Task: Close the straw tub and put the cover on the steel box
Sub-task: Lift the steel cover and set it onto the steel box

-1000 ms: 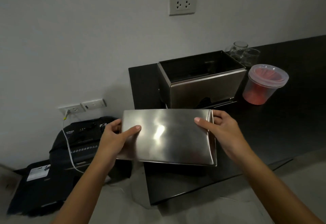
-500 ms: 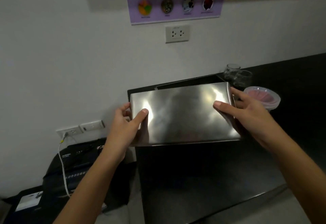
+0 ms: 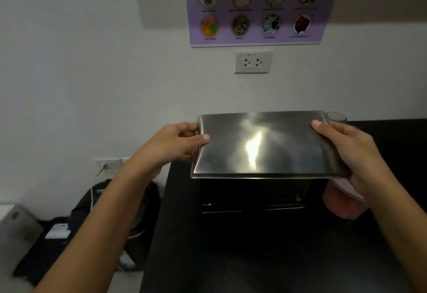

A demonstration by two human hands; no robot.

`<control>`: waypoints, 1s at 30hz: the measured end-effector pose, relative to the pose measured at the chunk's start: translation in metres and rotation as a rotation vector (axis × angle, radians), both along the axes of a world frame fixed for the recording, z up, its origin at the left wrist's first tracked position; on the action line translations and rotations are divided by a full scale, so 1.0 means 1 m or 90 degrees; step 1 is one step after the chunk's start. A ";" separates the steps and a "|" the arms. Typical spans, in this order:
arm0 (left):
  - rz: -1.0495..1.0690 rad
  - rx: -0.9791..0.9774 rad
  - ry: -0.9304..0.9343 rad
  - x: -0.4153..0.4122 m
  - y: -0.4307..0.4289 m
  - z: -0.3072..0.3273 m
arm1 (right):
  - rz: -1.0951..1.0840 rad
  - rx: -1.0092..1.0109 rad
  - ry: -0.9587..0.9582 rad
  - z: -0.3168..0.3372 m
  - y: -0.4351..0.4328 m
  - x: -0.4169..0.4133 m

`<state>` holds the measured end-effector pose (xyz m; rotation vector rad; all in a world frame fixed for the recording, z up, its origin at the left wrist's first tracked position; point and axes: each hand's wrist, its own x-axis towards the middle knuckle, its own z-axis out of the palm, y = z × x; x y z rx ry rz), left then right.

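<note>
A shiny rectangular steel cover (image 3: pixel 265 145) lies flat over the top of the steel box (image 3: pixel 251 195), whose dark front shows below it. My left hand (image 3: pixel 178 142) grips the cover's left edge with the thumb on top. My right hand (image 3: pixel 346 152) grips its right edge the same way. Whether the cover rests fully on the box I cannot tell. The clear straw tub (image 3: pixel 342 202) with reddish straws stands right of the box, lid on, partly hidden behind my right hand.
The box stands on a black counter (image 3: pixel 254 258) against a white wall. A glass (image 3: pixel 336 117) peeks out behind the cover's right corner. A wall socket (image 3: pixel 253 62) and a purple poster (image 3: pixel 254 8) hang above. Left of the counter, on the floor, lie a black machine (image 3: pixel 111 202) and cables.
Both hands carried the cover up from in front of the counter and away from me, over the box's open top. The view tilted up toward the wall.
</note>
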<state>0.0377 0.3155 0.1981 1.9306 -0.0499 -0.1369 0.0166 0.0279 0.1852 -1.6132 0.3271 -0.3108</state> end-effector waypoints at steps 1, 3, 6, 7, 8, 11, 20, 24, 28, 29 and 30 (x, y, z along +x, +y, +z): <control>0.015 -0.002 -0.003 -0.001 -0.006 0.000 | 0.013 0.004 0.006 -0.001 -0.005 0.004; 0.048 -0.015 -0.009 -0.004 -0.017 -0.002 | 0.039 0.013 0.025 -0.006 -0.015 0.012; 0.121 -0.036 -0.027 -0.008 -0.028 -0.009 | 0.081 0.010 0.040 -0.011 -0.026 0.026; 0.142 -0.042 -0.031 -0.010 -0.031 -0.011 | 0.095 0.012 0.042 -0.012 -0.028 0.031; 0.159 -0.042 -0.030 -0.011 -0.034 -0.012 | 0.109 0.016 0.045 -0.013 -0.028 0.036; 0.200 -0.002 -0.017 -0.010 -0.036 -0.014 | 0.142 0.017 0.062 -0.018 -0.025 0.050; 0.184 0.077 -0.002 0.019 -0.029 -0.017 | 0.125 0.026 0.119 -0.037 -0.022 0.070; 0.157 0.169 0.022 0.032 -0.028 -0.029 | 0.121 0.000 0.140 -0.041 -0.017 0.077; 0.159 0.206 0.037 0.039 -0.029 -0.035 | 0.109 -0.035 0.164 -0.048 -0.010 0.082; 0.158 0.210 0.040 0.041 -0.029 -0.036 | 0.109 -0.047 0.167 -0.048 -0.009 0.083; 0.157 0.218 0.044 0.042 -0.028 -0.036 | 0.110 -0.059 0.168 -0.048 -0.008 0.085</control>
